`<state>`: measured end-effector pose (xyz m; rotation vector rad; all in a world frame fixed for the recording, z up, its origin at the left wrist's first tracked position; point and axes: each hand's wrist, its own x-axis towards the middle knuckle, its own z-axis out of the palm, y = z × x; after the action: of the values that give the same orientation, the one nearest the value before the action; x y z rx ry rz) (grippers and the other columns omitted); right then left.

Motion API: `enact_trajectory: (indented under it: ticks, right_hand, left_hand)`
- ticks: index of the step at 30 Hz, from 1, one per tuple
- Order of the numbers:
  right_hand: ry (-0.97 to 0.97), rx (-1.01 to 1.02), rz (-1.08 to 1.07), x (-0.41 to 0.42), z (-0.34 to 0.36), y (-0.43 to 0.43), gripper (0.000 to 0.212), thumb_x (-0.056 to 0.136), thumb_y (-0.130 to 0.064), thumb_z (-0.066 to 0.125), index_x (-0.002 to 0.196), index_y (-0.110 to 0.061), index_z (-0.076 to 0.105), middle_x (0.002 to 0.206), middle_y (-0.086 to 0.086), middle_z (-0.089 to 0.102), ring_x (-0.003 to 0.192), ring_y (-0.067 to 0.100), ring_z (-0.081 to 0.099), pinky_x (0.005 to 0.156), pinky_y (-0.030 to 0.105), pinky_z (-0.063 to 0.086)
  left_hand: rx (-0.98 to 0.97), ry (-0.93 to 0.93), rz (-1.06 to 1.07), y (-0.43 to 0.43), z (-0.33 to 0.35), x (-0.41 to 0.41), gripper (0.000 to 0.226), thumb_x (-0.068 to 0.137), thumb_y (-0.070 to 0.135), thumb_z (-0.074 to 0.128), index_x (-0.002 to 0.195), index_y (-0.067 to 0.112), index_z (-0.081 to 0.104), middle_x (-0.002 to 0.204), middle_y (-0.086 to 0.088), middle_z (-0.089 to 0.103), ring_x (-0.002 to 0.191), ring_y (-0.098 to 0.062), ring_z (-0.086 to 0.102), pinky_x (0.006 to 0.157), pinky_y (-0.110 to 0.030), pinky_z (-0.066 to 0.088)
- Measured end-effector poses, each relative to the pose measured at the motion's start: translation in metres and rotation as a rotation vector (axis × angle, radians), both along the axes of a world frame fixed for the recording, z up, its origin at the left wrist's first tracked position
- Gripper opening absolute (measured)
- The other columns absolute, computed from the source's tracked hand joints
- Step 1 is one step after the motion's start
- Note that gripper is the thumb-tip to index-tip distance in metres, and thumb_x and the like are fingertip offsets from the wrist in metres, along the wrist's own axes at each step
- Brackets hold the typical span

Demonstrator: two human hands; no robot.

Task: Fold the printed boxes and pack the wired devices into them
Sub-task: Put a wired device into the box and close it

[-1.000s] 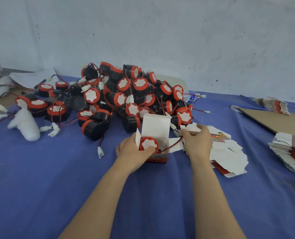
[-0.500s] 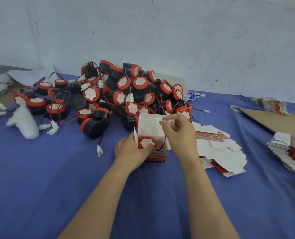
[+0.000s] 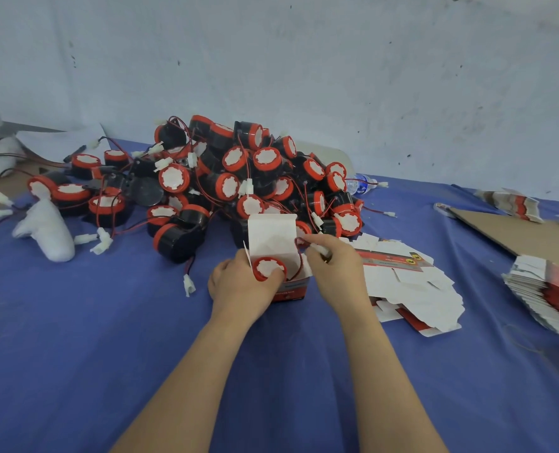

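Open box (image 3: 273, 237) held by left grip (image 3: 238, 282), device (image 3: 268, 268) inside; right grip (image 3: 335, 269) pinches wire connector (image 3: 319, 247).

Centre: box (image 3: 273, 237) stands open, white inside, red printed front, lid flap upright. Inside it sits one device (image 3: 268, 268), red rim, white face up; its wire (image 3: 301, 259) loops out on the right. Behind: device pile (image 3: 238, 178), black bodies, red caps, tangled leads. Right: flat box blanks (image 3: 408, 282), fanned.

Head view, forward-down, near hands (image 3: 291, 276)
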<state>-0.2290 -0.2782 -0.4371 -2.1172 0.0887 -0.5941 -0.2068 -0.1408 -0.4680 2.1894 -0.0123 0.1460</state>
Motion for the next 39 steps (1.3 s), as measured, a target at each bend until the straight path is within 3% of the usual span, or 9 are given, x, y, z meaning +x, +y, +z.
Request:
enact_trajectory:
  ticks: [5,11,16,20,25,30,34,37,39]
  right_hand:
    - [0.069,-0.235,0.056,-0.002,0.000,0.005,0.028,0.098,-0.013,0.048,0.117,-0.018,0.068,0.120,-0.001,0.063,0.104,0.008,0.055,0.077,0.006,0.038]
    - [0.256,-0.469,-0.013,0.000,0.007,0.006,0.031,0.090,-0.005,0.046,0.103,-0.010,0.073,0.107,0.007,0.066,0.077,0.017,0.058,0.062,0.023,0.044]
    - [0.359,-0.747,-0.073,0.006,0.013,0.016,0.023,0.093,-0.011,0.046,0.105,-0.007,0.065,0.105,0.012,0.046,0.103,0.028,0.053,0.081,0.030,0.045]
    - [0.431,-0.887,-0.086,0.010,0.017,0.026,0.016,0.093,-0.008,0.046,0.098,-0.009,0.061,0.115,0.011,0.049,0.092,0.021,0.043,0.075,0.025,0.036]
    - [0.233,-0.402,-0.017,0.007,0.010,0.022,0.033,0.097,-0.009,0.045,0.130,-0.013,0.045,0.093,0.009,0.064,0.079,0.019,0.059,0.066,0.030,0.050]
    - [0.025,0.011,-0.135,0.006,-0.001,0.014,0.016,0.091,-0.020,0.063,0.096,-0.016,0.048,0.089,-0.002,0.058,0.075,0.010,0.056,0.056,0.015,0.040]
    - [-0.014,-0.073,-0.157,0.006,-0.007,0.012,0.012,0.091,-0.022,0.063,0.084,-0.013,0.058,0.077,-0.003,0.059,0.071,0.011,0.054,0.058,0.016,0.042]
    - [0.066,-0.304,-0.188,0.008,-0.009,0.008,0.012,0.092,-0.024,0.059,0.085,-0.015,0.064,0.082,-0.007,0.057,0.091,0.018,0.052,0.076,0.031,0.044]
    - [0.121,-0.399,-0.227,0.010,-0.009,0.003,0.013,0.093,-0.028,0.058,0.091,-0.019,0.068,0.098,-0.008,0.047,0.106,0.019,0.041,0.084,0.029,0.033]
  left_hand:
    - [-0.026,-0.001,-0.013,0.000,-0.001,0.000,0.046,0.084,0.046,0.062,0.120,0.020,0.053,0.117,-0.004,0.060,0.120,-0.027,0.049,0.100,-0.046,0.043]
    - [-0.017,-0.005,-0.013,0.000,0.000,0.000,0.046,0.083,0.048,0.062,0.120,0.021,0.053,0.117,-0.004,0.060,0.120,-0.027,0.048,0.099,-0.046,0.043]
    - [-0.013,-0.041,-0.051,-0.001,0.001,0.000,0.044,0.083,0.047,0.061,0.119,0.022,0.054,0.114,-0.002,0.062,0.117,-0.025,0.050,0.098,-0.046,0.044]
    - [-0.042,-0.070,-0.081,-0.002,0.001,0.000,0.044,0.082,0.041,0.066,0.120,0.021,0.055,0.114,-0.002,0.063,0.115,-0.024,0.052,0.097,-0.045,0.045]
    - [-0.028,-0.070,-0.092,-0.003,0.000,-0.001,0.043,0.083,0.042,0.064,0.119,0.021,0.055,0.114,-0.003,0.063,0.115,-0.025,0.052,0.096,-0.045,0.046]
    - [-0.014,-0.078,-0.095,-0.003,-0.001,-0.002,0.041,0.085,0.042,0.062,0.118,0.020,0.054,0.113,-0.003,0.062,0.115,-0.025,0.051,0.094,-0.045,0.046]
    - [-0.010,-0.068,-0.094,-0.003,0.000,-0.002,0.043,0.085,0.043,0.061,0.120,0.020,0.053,0.116,-0.003,0.062,0.117,-0.025,0.051,0.096,-0.045,0.046]
    - [-0.014,-0.068,-0.092,-0.002,0.000,-0.001,0.042,0.085,0.043,0.061,0.119,0.019,0.054,0.114,-0.003,0.062,0.117,-0.026,0.051,0.095,-0.044,0.046]
    - [-0.043,-0.067,-0.096,-0.002,-0.001,-0.001,0.041,0.085,0.042,0.062,0.119,0.019,0.055,0.114,-0.003,0.062,0.117,-0.025,0.051,0.096,-0.045,0.046]
